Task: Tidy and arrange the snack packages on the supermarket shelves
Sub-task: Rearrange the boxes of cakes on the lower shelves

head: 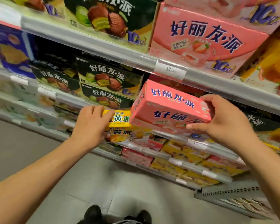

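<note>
- Here the pink box (170,107), long axis left-right, tilts off the shelf; right hand (225,122) grips its right end.
- Left hand (92,125) holds the yellow box (120,120), just left.

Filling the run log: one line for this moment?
left hand: grips yellow cardboard box | right hand: holds pink cardboard box tilted

The person is showing two bare forearms with no sleeves reaching into view, and the left hand (91,125) and right hand (223,120) are wearing no gloves, rings or watch. At the bottom edge, dark shoes (94,213) are showing, with a strip of grey fabric between them.
</note>
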`<state>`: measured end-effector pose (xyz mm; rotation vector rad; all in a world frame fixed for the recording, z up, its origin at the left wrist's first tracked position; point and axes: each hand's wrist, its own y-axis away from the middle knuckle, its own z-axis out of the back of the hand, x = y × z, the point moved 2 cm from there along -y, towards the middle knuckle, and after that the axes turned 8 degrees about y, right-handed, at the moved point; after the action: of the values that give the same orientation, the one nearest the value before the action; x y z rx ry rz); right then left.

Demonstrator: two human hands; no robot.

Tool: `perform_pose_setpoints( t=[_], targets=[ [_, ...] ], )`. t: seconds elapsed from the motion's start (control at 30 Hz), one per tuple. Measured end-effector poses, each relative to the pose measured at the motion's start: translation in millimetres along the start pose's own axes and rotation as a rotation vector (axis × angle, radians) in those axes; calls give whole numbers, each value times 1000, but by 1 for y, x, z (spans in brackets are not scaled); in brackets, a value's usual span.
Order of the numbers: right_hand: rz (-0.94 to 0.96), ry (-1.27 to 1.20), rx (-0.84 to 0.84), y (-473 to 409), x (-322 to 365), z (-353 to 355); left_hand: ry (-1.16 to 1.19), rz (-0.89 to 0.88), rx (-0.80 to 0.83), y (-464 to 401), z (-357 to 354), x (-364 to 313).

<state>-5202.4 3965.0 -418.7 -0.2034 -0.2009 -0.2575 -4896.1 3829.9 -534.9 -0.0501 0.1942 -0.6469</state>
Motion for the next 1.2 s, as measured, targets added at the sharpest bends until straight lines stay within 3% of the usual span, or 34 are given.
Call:
perform_pose_setpoints(
  t=[0.17, 0.5, 0.83, 1.2],
  targets=[
    [17, 169, -150, -19, 32, -18, -12, -50, 15, 3, -2, 34],
    [-197, 459, -292, -32, 43, -31, 20, -177, 111, 12, -9, 53],
    [-217, 416, -229, -49, 40, -54, 48, -230, 125, -3, -7, 49],
    [-295, 522, -15, -82, 21, -61, 43, -264, 131, -19, -14, 39]
  ],
)
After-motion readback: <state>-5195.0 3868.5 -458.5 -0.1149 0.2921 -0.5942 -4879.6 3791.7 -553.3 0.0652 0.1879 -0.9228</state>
